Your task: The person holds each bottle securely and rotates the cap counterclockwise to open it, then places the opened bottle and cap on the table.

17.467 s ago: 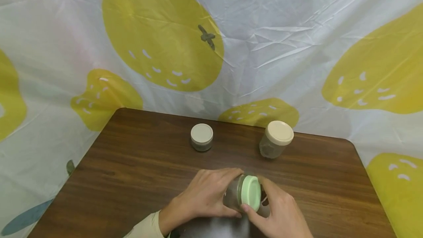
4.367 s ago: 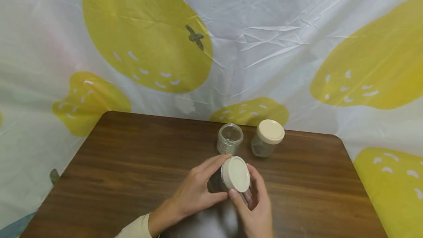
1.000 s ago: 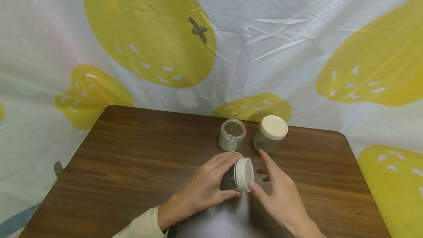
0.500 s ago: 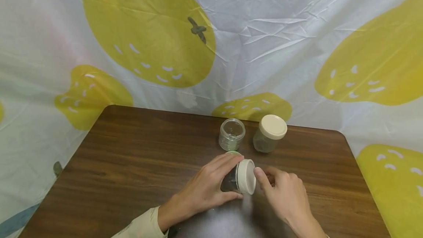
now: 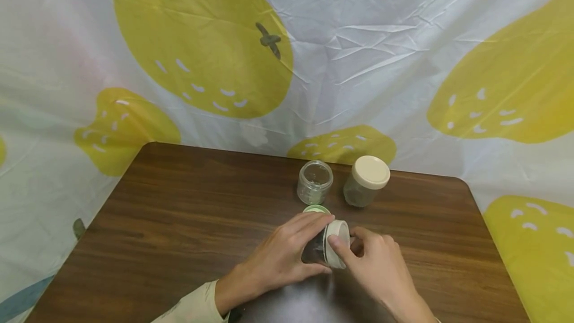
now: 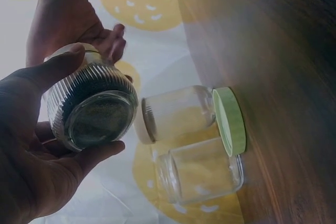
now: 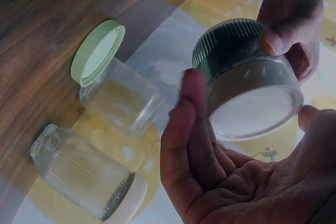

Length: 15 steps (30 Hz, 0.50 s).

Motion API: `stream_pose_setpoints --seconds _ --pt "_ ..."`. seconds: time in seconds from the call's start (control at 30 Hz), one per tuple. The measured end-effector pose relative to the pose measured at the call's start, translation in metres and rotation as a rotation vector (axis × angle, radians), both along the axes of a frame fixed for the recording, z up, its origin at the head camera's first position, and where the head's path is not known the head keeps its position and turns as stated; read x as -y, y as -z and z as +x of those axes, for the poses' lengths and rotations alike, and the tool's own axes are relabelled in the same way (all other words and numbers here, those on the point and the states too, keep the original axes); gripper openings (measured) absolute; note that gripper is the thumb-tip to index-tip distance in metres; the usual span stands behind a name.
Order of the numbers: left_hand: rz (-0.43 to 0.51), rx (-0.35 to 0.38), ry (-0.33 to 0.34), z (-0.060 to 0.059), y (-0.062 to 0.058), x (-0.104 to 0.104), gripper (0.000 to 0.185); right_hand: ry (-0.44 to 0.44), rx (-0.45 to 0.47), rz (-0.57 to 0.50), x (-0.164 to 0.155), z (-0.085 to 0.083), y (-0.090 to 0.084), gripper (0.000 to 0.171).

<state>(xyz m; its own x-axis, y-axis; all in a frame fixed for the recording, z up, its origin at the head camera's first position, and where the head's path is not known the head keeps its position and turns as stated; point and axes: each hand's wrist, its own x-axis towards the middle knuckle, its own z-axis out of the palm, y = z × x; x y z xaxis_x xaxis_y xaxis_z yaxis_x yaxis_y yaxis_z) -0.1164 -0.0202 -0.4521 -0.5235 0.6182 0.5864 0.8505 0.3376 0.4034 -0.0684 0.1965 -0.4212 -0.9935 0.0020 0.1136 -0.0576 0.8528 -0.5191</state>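
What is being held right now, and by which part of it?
The dark ribbed jar, held round its body by the left hand. The right hand is at its off-white lid; whether it grips cannot be told.

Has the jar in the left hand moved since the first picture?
Yes: the jar has come rightward and away from the table's back edge, nearer the person.

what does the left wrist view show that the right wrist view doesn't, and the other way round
Only the left wrist view shows the round base of the held jar. Only the right wrist view shows the flat top of its white lid. Both show the left hand, right hand, green lid, open jar and another lidded jar.
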Motion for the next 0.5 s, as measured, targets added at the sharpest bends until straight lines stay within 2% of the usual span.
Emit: stream_pose_setpoints --seconds 0.23,0.37,0.5 --pt "0.006 0.028 -0.005 0.0 -0.001 0.0 0.096 -0.083 -0.127 -0.006 0.002 0.0 0.006 0.03" --pt "0.005 0.002 -0.013 -0.002 -0.001 0.002 0.094 -0.171 -0.244 0.01 -0.003 0.001 0.011 0.046" --pt "0.011 -0.024 -0.011 -0.003 -0.001 0.003 0.092 -0.243 -0.295 0.014 -0.007 0.0 0.014 0.065"
